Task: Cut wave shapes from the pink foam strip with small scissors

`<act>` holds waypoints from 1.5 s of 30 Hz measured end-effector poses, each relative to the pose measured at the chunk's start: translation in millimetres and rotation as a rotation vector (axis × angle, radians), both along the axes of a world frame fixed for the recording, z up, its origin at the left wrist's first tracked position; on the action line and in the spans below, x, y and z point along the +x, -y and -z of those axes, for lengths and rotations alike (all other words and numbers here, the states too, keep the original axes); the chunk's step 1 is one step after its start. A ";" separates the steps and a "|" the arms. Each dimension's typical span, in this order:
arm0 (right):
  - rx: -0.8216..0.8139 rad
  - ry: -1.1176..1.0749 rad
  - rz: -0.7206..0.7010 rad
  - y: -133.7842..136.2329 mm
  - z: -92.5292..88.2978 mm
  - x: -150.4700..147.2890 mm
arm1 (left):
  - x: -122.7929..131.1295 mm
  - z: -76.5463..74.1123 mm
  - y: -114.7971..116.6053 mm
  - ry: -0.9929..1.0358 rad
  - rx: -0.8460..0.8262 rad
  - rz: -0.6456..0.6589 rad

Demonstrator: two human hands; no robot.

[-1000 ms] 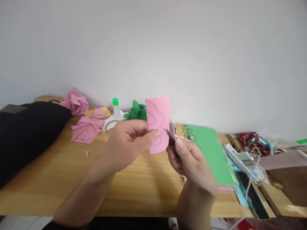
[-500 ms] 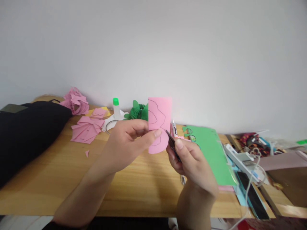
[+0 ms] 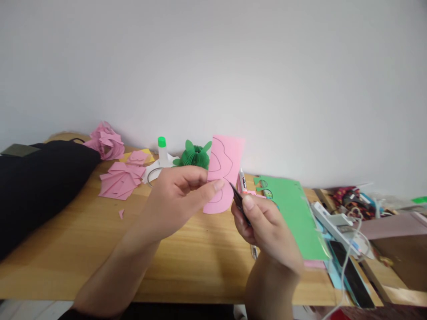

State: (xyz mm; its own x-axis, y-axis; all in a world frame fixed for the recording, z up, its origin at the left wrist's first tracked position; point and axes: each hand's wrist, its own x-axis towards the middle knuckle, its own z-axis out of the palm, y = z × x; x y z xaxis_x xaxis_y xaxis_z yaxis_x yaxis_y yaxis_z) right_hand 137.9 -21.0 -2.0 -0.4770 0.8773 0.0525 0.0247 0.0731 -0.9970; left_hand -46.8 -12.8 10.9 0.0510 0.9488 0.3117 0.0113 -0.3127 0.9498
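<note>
A pink sheet of paper (image 3: 227,153) with curved pencil lines drawn on it stands upright above the table. My left hand (image 3: 178,191) pinches its left edge between thumb and fingers. Its lower right side has a rounded cut edge. My right hand (image 3: 262,218) is closed around small dark scissors (image 3: 239,202), whose tips touch the paper's right side where two drawn curves meet. Fingers hide most of the scissors' handles. Behind the paper sits a green pleated paper ball (image 3: 195,156) with leaf-like pieces.
Folded pink paper pieces (image 3: 122,180) and a glue stick (image 3: 162,151) lie at the back left, near a black bag (image 3: 46,186). To the right are green sheets (image 3: 293,218), a glue tube (image 3: 243,181), a power strip (image 3: 335,226) and a phone (image 3: 353,275).
The pink paper has tilted, its top leaning to the right. The scissor tips have shifted slightly left along the cut. Both hands stay nearly in place.
</note>
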 end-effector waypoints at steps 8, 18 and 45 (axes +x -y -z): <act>0.014 -0.013 -0.029 -1.3 0.2 0.9 | -0.1 -3.3 0.0 -0.059 0.038 0.044; 0.026 -0.014 -0.022 -0.4 0.1 0.0 | -0.3 -1.3 0.4 -0.032 0.049 0.049; 0.022 0.021 -0.008 0.5 -2.6 -0.8 | -1.2 -4.3 0.3 -0.095 0.126 0.021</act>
State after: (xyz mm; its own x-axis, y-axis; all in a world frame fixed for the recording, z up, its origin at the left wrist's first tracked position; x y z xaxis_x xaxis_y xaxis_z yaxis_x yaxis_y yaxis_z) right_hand 137.2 -21.5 0.7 -0.4849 0.8724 0.0616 0.0450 0.0952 -0.9944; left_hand -48.0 -13.1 15.1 0.1051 0.9008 0.4213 0.0918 -0.4306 0.8979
